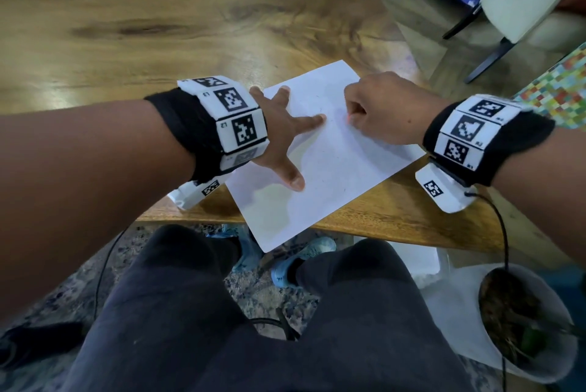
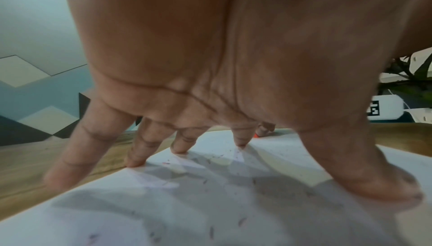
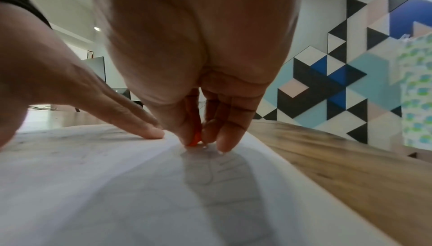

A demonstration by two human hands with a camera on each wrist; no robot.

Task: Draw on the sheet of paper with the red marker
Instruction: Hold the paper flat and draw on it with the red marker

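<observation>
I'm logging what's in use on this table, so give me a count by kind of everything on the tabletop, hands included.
Hands: 2, the left hand pressing on the paper with spread fingers, the right hand gripping the marker
Sheet of paper: 1
Red marker: 1, only its tip shows
Total: 4, all on the wooden table

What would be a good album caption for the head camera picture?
Left hand spread flat on the sheet of paper while the right hand pinches a red marker to it.
</observation>
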